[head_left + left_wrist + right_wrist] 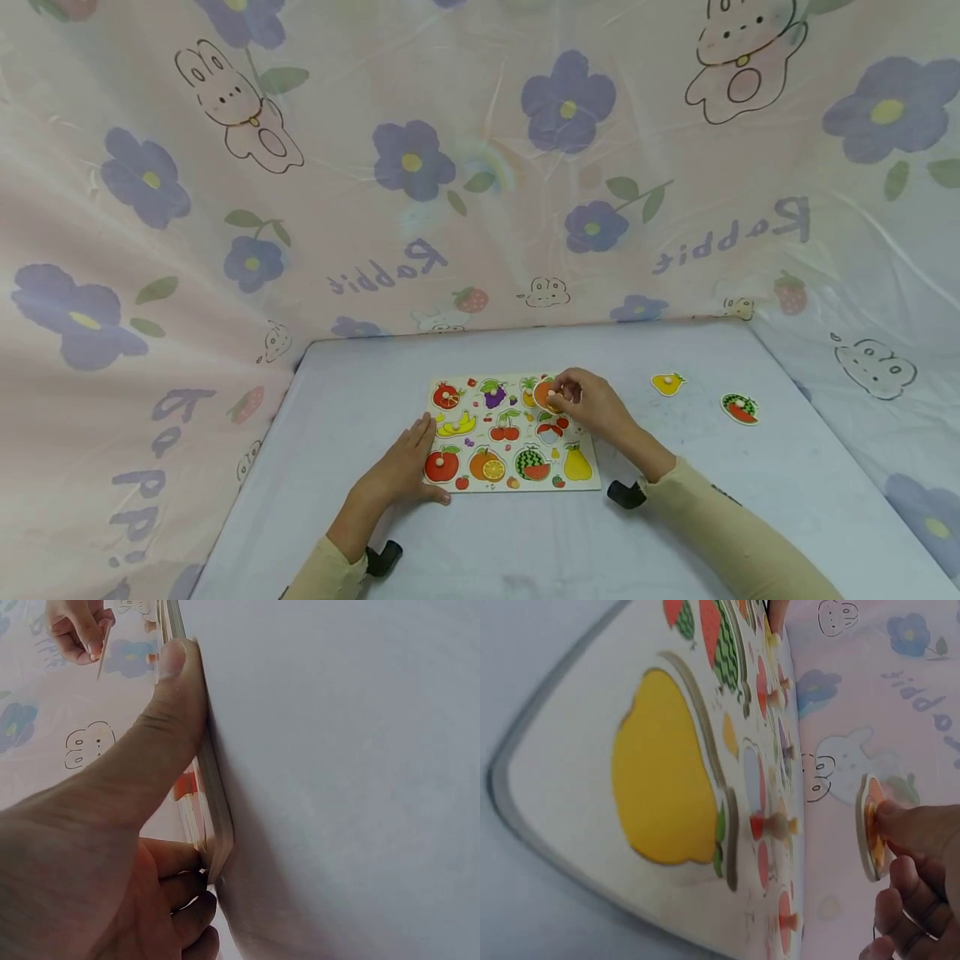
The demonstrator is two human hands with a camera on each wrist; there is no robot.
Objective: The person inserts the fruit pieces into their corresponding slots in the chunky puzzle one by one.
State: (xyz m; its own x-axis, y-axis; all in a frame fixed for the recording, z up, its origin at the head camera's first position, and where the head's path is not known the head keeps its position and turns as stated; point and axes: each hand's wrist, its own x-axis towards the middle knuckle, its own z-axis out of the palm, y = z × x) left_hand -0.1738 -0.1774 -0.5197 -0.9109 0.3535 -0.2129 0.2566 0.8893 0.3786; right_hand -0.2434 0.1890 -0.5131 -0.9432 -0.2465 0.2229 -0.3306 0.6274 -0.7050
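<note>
A white wooden fruit puzzle board (480,487) lies on the table. My right hand (592,404) pinches an orange puzzle piece (545,395) by its knob, above the board's far right part. The right wrist view has this piece (868,829) on edge, raised off the board. At the board's left side rests my left hand (401,458), fingers along the edge and thumb (172,705) against the near edge. Pictures of an orange (487,465), a watermelon (532,464) and a pear (577,463) show in the nearest row; the pear recess (664,772) has no knob.
Right of the board, a loose pear piece (667,383) and a loose watermelon piece (740,409) lie on the white table (510,550). Knobbed pieces such as the tomato (442,464) sit in the board. Printed curtains (480,208) enclose the table's back and sides.
</note>
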